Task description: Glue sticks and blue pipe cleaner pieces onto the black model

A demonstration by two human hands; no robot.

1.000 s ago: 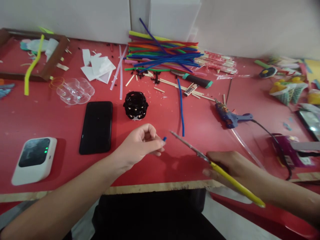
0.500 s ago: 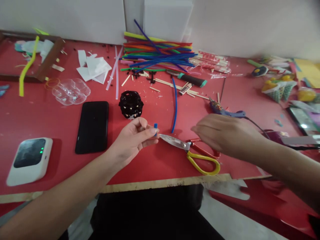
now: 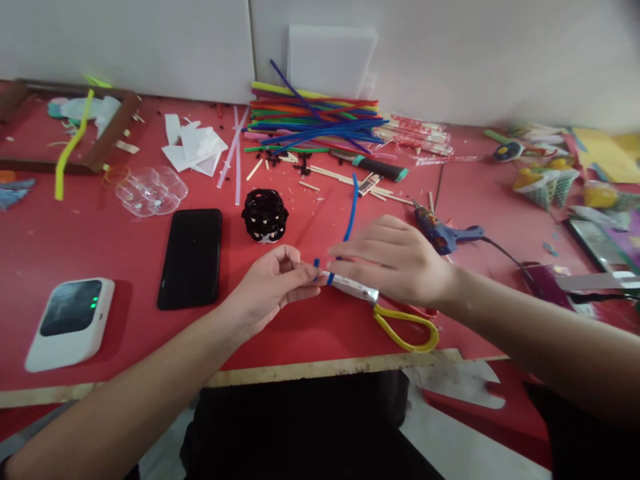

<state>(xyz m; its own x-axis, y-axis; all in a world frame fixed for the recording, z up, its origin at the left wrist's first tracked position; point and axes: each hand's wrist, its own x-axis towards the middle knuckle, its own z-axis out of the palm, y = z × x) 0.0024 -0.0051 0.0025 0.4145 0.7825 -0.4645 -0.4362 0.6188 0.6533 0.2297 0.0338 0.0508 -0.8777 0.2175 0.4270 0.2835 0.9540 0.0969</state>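
Head view: a red table (image 3: 100,233) strewn with craft bits. The right hand (image 3: 395,260) pinches the lower end of a long blue straw (image 3: 351,207), above scissors (image 3: 405,327) lying flat. The left hand (image 3: 273,287) pinches a short blue piece (image 3: 316,263) at its fingertips, just beside the straw's end.

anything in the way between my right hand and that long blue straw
Nothing visible. The right hand is on the long blue straw, fingers across its lower end. The scissors lie just under that hand, blades pointing toward the left hand, which pinches a short blue piece.
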